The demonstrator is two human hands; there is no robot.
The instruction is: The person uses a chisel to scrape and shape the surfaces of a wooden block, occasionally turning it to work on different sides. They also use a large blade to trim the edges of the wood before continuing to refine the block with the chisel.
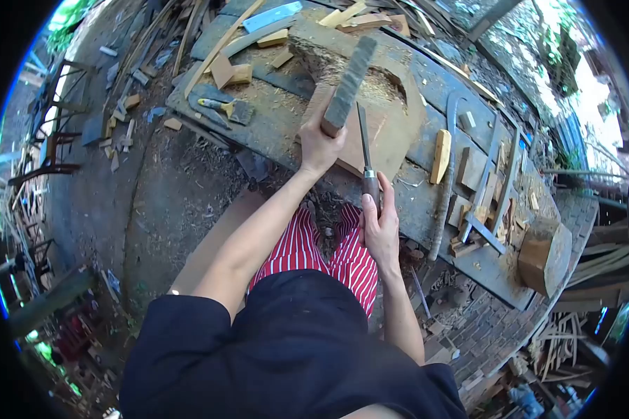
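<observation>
My left hand [320, 148] is closed round the lower end of a long grey block that looks like a sharpening stone [351, 84], tilted up over the bench. In my right hand [380, 230] is a chisel [364, 143], its dark handle gripped and its narrow blade pointing away from me. The blade lies just right of the stone, with a small gap visible between them. Beneath both is a thick piece of wood [395, 129] with a rough, hollowed part full of shavings.
On the worn bench [426, 188], a paintbrush [237, 110] with a yellow handle lies left. To the right are a pale wooden piece [440, 156], a long curved tool [446, 202], frame-like tools [483, 230] and a large wood block [544, 255]. Offcuts [241, 73] lie at the back.
</observation>
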